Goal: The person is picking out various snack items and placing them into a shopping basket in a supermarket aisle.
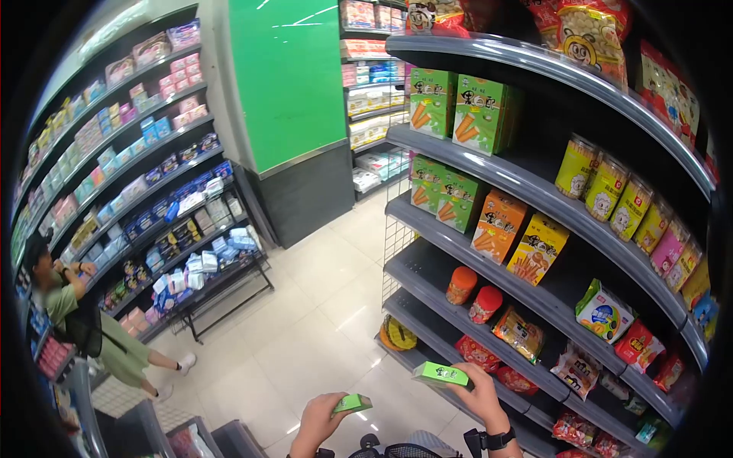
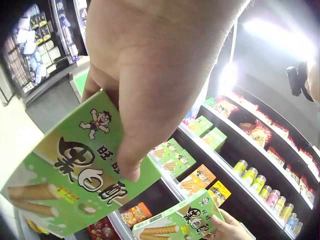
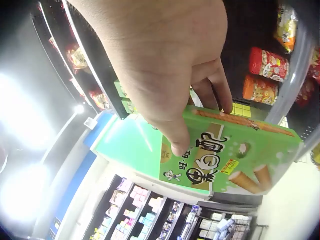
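Head view: my left hand [image 1: 319,424] pinches a green box [image 1: 353,402] low in the aisle. My right hand [image 1: 481,393] grips a second green box [image 1: 440,374] near the right-hand shelves [image 1: 420,263].

Left wrist: my thumb lies across the green box [image 2: 75,175].

Right wrist: my fingers curl over the second green box [image 3: 225,155].

Two matching green cardboard boxes, both apparently closed and undented. The printed face of each carries bold black characters on a cream band, a small cartoon boy, and rolled wafer cones with pale filling.

The left box [image 1: 353,403] is held in the left hand [image 1: 319,424], with a finger lying across its printed face. It is nearly flat.

The right box [image 1: 441,374] is held in the right hand [image 1: 482,394], with fingers over its printed face. It is roughly level and sits slightly higher than the left box.

The two boxes are apart, not touching.
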